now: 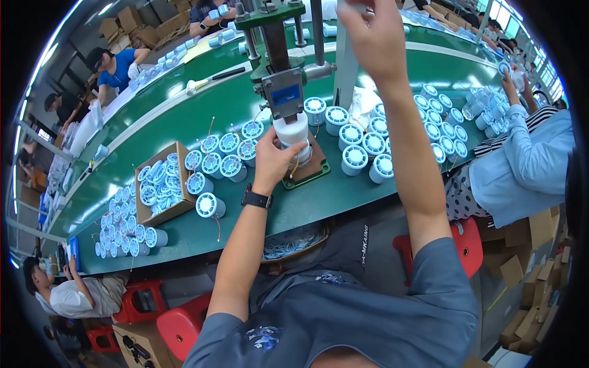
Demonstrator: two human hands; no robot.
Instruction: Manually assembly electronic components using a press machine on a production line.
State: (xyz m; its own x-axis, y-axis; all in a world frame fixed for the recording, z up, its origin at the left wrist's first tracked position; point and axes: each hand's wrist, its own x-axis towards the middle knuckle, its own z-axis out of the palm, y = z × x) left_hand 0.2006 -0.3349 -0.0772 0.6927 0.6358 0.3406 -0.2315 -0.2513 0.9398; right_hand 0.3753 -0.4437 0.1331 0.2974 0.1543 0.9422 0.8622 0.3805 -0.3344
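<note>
My left hand (274, 161) is wrapped round a small cylindrical housing (300, 161) that stands on the base of a green arbor press (282, 92). A white round block (291, 129) sits under the press ram, at the top of the housing. Raised high beside the press column, my right hand (375, 46) has its fingers curled near the upper edge of the view. What they close on cannot be made out. Close to my left wrist stand several pale-blue housings with slotted round tops (232, 165), some with thin wires.
A cardboard box (161, 211) of loose blue rings lies left of the press. More blue-topped housings (354, 158) crowd the green table (307, 208) on the right and far left. A person in a light-blue shirt (521, 165) works at the right. Red stools (184, 322) stand below.
</note>
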